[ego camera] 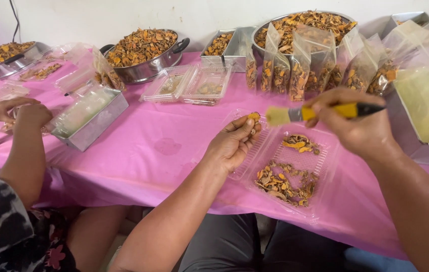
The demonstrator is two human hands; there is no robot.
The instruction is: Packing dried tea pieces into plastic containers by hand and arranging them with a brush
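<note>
While the left hand [230, 144] pinches a small orange-brown dried slice [254, 117] between thumb and fingertips, the piece sits just above the near-left edge of the clear plastic clamshell tray [325, 151] lying open on the pink tablecloth [164, 146]. At three o'clock from the slice, the right hand [358, 123] is closed around a yellow-handled brush [320, 112], its pale bristles pointing toward the slice and just beside it. Below, inside the tray, one heap of dried orange chips [282, 182] lies at six o'clock, a smaller one [300, 143] nearer the middle.

Out at twelve o'clock stands a row of clear pouches filled with the same chips [300, 70], leaning against a big round metal basin heaped with chips [305, 22]. At eleven o'clock, another open clear clamshell [189, 83], and behind it a two-handled steel pot piled with chips [141, 50]. At nine o'clock a rectangular metal tin [91, 118] rests on the cloth, and further left another person's hands [15, 113] work at the table edge; whether they hold anything I cannot tell. At three o'clock, a metal tray with a pale yellow-green sheet [428, 106].
</note>
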